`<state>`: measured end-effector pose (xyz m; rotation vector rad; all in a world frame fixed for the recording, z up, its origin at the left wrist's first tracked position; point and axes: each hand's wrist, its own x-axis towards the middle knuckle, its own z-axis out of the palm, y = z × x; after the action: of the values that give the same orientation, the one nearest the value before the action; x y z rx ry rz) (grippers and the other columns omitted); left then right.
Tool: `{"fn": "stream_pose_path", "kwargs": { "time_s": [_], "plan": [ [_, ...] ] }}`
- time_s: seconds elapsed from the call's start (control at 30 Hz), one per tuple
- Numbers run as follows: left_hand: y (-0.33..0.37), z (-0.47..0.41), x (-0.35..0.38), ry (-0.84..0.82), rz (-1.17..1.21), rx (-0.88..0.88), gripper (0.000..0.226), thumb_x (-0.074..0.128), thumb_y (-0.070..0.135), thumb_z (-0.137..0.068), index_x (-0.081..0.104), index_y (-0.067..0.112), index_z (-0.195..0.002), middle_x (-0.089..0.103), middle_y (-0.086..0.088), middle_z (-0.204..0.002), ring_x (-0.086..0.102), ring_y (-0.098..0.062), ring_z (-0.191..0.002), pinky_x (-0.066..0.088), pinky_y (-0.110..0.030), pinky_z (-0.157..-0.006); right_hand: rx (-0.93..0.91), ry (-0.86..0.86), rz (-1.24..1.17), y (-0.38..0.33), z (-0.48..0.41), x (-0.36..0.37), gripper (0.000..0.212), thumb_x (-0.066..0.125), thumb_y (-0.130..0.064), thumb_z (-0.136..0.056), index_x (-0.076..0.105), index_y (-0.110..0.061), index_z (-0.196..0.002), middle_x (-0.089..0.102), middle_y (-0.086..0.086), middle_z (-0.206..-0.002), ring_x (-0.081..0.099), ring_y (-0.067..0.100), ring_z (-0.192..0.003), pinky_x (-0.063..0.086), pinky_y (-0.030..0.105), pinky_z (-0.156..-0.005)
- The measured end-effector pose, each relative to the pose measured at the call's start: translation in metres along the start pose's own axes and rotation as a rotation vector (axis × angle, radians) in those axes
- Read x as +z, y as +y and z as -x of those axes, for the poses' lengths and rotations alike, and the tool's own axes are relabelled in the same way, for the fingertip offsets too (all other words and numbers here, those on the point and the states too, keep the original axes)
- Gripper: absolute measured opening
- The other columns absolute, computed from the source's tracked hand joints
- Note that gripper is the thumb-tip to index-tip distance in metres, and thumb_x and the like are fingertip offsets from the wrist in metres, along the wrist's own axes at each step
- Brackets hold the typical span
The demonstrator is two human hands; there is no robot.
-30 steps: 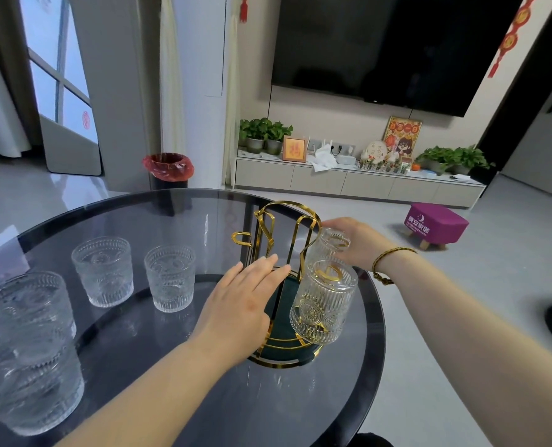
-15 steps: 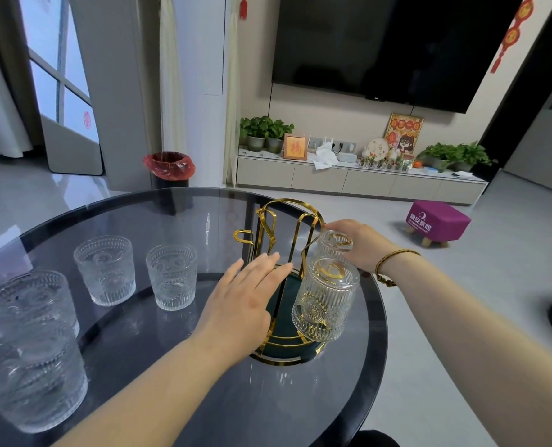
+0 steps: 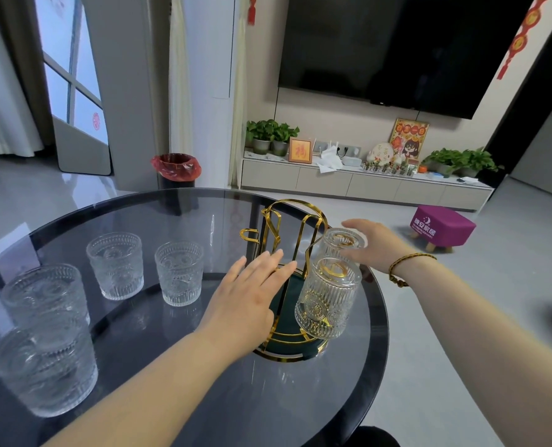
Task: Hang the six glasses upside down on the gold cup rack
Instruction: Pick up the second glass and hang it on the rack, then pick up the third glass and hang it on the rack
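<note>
The gold cup rack (image 3: 295,208) with a dark green base stands at the right side of the round dark glass table (image 3: 300,398). Two ribbed glasses hang upside down on it: a near glass (image 3: 328,298) and a far glass (image 3: 340,245). My right hand (image 3: 376,245) is beside the far glass with fingers spread, thumb close to its side. My left hand (image 3: 250,298) lies flat and open against the rack's left wires, over the base. Several glasses stand upright on the left: one (image 3: 178,274), another (image 3: 115,266), and two nearer ones (image 3: 47,295) (image 3: 44,369).
The rack sits close to the table's right edge (image 3: 382,317). On the floor beyond are a bin with a red liner (image 3: 175,167), a purple stool (image 3: 442,225) and a long low cabinet (image 3: 365,185) under a wall television.
My right hand has opened and drawn slightly back from the far upside-down glass, which stays on the rack. My left hand has barely moved.
</note>
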<state>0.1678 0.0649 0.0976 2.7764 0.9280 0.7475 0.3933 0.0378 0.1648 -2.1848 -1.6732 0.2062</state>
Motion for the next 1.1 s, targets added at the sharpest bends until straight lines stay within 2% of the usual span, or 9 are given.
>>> {"fn": "stream_pose_path", "kwargs": {
  "time_s": [0.23,0.37,0.47,0.57,0.63,0.7,0.8,0.93,1.1],
  "plan": [
    [-0.007,0.043,-0.005,0.074,0.068,-0.073,0.066,0.038,0.012,-0.090,-0.003,0.036,-0.136,-0.001,0.015,-0.150,-0.006,-0.002,-0.137,-0.019,-0.020,-0.104,-0.124,0.296,-0.069,-0.033,0.045,-0.014,0.046,0.058,-0.023,-0.080,0.044,-0.015,-0.123,0.049,0.004,-0.127,0.034,0.020,-0.125,0.027,0.029,-0.100],
    [-0.020,0.101,-0.024,0.183,0.025,-0.114,0.044,0.048,0.010,-0.080,0.048,0.017,-0.124,0.050,-0.003,-0.132,0.040,-0.017,-0.128,0.009,-0.023,-0.113,-0.293,0.488,-0.254,-0.078,0.078,0.005,0.034,0.060,-0.011,-0.077,0.053,-0.013,-0.110,0.046,-0.012,-0.096,0.042,0.013,-0.100,0.030,0.022,-0.088],
    [-0.037,0.151,-0.035,0.144,0.037,-0.223,0.040,0.035,0.029,-0.082,0.065,0.012,-0.102,0.067,-0.006,-0.112,0.042,-0.012,-0.114,0.000,-0.009,-0.106,-0.359,0.405,-0.394,-0.109,0.092,0.039,0.034,0.062,-0.010,-0.075,0.053,-0.016,-0.107,0.049,-0.015,-0.093,0.047,0.005,-0.090,0.038,0.017,-0.084],
    [-0.057,0.200,-0.037,0.243,0.077,-0.343,0.066,0.020,0.054,-0.090,0.070,0.011,-0.090,0.069,-0.002,-0.103,0.046,-0.009,-0.108,0.007,-0.003,-0.102,-0.417,0.243,-0.497,-0.142,0.100,0.091,0.033,0.063,-0.010,-0.074,0.053,-0.018,-0.105,0.045,-0.024,-0.091,0.046,-0.006,-0.089,0.034,0.000,-0.081],
    [-0.072,0.223,-0.037,0.283,0.065,-0.450,0.056,0.031,0.050,-0.090,0.070,0.010,-0.092,0.066,-0.001,-0.105,0.052,-0.013,-0.110,0.015,-0.004,-0.102,-0.404,0.103,-0.565,-0.162,0.104,0.129,0.035,0.064,-0.014,-0.075,0.051,-0.021,-0.106,0.046,-0.022,-0.093,0.045,-0.007,-0.091,0.031,-0.003,-0.081],
    [-0.089,0.235,-0.033,0.305,0.032,-0.580,0.021,0.057,0.021,-0.086,0.066,0.010,-0.100,0.064,-0.006,-0.115,0.053,-0.024,-0.117,0.024,-0.021,-0.105,-0.359,-0.046,-0.605,-0.178,0.106,0.165,0.044,0.065,-0.019,-0.075,0.046,-0.020,-0.114,0.047,-0.014,-0.104,0.045,0.000,-0.099,0.034,0.004,-0.088],
    [-0.113,0.236,-0.029,0.254,0.016,-0.688,0.029,0.059,0.011,-0.084,0.058,0.009,-0.113,0.055,-0.010,-0.129,0.041,-0.025,-0.128,0.025,-0.038,-0.109,-0.287,-0.244,-0.627,-0.196,0.106,0.211,0.070,0.068,-0.024,-0.072,0.029,-0.017,-0.130,0.038,-0.004,-0.133,0.034,0.012,-0.125,0.026,0.021,-0.104],
    [-0.133,0.233,-0.019,0.223,0.021,-0.714,0.041,0.055,0.023,-0.088,0.045,0.013,-0.126,0.042,-0.006,-0.141,0.030,-0.019,-0.134,0.019,-0.035,-0.112,-0.222,-0.386,-0.650,-0.210,0.103,0.247,0.095,0.072,-0.029,-0.068,0.007,-0.024,-0.138,0.019,-0.002,-0.149,0.018,0.010,-0.135,0.018,0.025,-0.107],
    [-0.143,0.236,-0.009,0.186,-0.031,-0.684,0.044,0.047,0.029,-0.090,0.037,0.016,-0.131,0.037,-0.001,-0.145,0.025,-0.013,-0.136,0.005,-0.025,-0.112,-0.212,-0.316,-0.634,-0.227,0.091,0.261,0.107,0.076,-0.034,-0.059,0.003,-0.027,-0.137,0.034,-0.005,-0.143,0.028,0.016,-0.132,0.025,0.036,-0.110]
  ]
}}
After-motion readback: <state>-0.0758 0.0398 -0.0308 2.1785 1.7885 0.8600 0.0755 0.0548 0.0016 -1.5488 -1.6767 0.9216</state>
